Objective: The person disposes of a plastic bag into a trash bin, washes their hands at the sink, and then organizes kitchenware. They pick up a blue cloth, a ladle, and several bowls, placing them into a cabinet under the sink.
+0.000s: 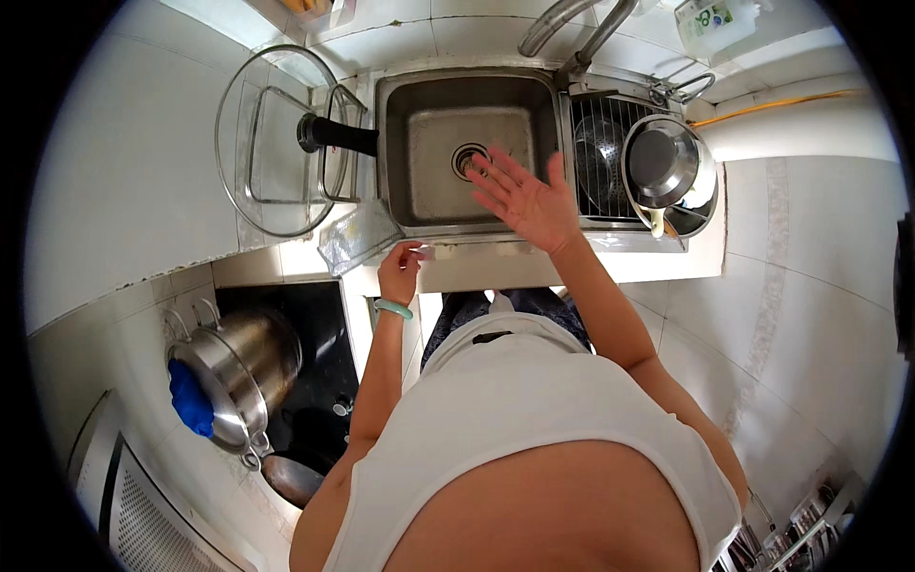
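Observation:
My right hand [534, 205] is spread palm up over the near right part of the steel sink [448, 129], its fingertips near the drain [470, 160]. Nothing lies in it. At the counter's front edge, my left hand [399, 274] has its fingers curled and pinched together. A small pale scrap [426, 252] shows beside those fingertips; I cannot make out what it is or whether they grip it. A green bangle [393, 308] circles the left wrist. Just beyond that hand, a clear, crinkled plastic bag [355, 236] lies on the counter beside the sink.
Left of the sink, a glass lid [218, 143] with a black handle leans on a wire stand. The faucet [548, 30] rises behind. On the right are a drying rack [583, 129] and stacked metal bowls [662, 162]. A large steel pot [233, 367] stands lower left.

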Demonstrator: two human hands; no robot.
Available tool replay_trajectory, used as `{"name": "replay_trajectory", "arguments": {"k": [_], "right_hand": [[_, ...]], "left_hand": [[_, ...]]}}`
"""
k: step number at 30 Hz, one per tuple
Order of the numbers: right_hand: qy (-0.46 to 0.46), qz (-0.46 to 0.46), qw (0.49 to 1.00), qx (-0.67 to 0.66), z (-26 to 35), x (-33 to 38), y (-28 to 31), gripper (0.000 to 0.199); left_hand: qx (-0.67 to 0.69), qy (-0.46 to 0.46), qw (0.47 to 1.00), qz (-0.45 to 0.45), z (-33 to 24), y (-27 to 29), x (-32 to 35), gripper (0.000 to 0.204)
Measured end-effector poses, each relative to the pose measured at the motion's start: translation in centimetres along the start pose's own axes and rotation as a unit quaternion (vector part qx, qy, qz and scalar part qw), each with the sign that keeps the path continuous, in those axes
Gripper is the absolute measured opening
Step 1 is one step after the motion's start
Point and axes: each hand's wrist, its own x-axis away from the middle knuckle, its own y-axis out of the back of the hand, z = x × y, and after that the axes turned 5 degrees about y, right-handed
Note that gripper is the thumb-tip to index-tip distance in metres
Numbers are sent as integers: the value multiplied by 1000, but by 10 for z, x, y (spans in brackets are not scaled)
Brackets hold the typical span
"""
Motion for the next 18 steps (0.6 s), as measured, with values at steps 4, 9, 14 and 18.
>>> {"name": "replay_trajectory", "arguments": {"k": [4,9,14,18], "right_hand": [[79,-168,608,772,45,-29,45,56],[234,-276,45,931,128,-73,84,57],[86,-262,29,961,165,-93,114,58],[55,-259,78,961,143,-86,86,52]], "left_hand": [[-3,7,1000,20,-2,-1,-21,23],[-22,12,996,83,-18,-8,-12,24],[-1,18,996,83,-6,-9,6,25],[-27,53,996,59,0,-2,22,25]]}}
